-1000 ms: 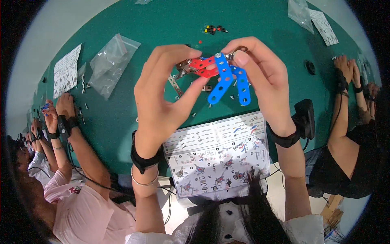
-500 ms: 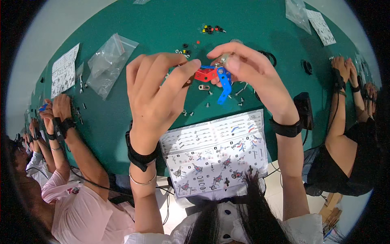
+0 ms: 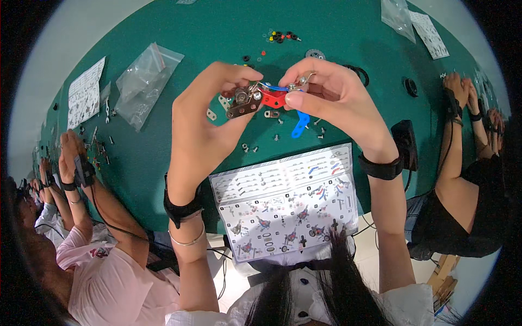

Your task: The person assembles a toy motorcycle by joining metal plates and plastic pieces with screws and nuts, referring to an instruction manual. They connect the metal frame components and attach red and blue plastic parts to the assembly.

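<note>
The perforated-strip construction model is held above the green table, its right portion pinched between thumb and fingers of the right hand. Whether its dark left end is gripped by the left hand cannot be told.

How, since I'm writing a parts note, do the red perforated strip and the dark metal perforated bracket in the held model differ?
The red perforated strip is bright red, while the dark metal perforated bracket is brownish. The bracket sits by the left hand; the strip lies farther right, near the right hand. Both have round holes and belong to the held model.
</note>
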A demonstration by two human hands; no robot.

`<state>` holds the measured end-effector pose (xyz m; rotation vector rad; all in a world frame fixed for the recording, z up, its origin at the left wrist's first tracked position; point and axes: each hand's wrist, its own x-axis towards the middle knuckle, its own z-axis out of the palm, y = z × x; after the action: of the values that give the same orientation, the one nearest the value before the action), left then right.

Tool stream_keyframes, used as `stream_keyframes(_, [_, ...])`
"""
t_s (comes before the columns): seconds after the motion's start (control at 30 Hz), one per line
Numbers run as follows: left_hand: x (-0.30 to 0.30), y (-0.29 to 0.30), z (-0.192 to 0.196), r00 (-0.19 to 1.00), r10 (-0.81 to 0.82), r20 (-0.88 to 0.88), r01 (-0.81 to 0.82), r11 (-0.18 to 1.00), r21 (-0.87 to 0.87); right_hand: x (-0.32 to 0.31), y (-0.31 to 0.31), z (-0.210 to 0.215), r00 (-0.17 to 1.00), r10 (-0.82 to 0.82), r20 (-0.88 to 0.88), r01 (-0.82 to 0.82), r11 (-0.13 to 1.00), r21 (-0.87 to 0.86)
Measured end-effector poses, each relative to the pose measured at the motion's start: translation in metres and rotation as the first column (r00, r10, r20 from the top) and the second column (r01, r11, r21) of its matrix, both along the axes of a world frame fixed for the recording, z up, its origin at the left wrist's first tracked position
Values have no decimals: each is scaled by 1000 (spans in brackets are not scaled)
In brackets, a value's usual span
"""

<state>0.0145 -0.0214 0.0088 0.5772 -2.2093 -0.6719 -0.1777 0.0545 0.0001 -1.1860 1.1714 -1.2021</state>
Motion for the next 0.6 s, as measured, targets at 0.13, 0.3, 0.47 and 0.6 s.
stream_keyframes(0.13, [4,1,5,996,-73,-59,91,903,421,-4,1,4,999,11,-40,-12,1000,-27])
stream_keyframes(0.3, [4,3,6,975,-97,-200,197,798,570,-4,1,4,999,34,-4,-34,998,-61])
stream_keyframes(0.47, [5,2,8,974,-49,-223,194,690,698,-5,-1,2,999,32,28,-29,994,-102])
stream_keyframes(0.6, [7,3,7,979,-9,-205,148,723,674,-3,-2,1,999,-17,47,21,995,-97])
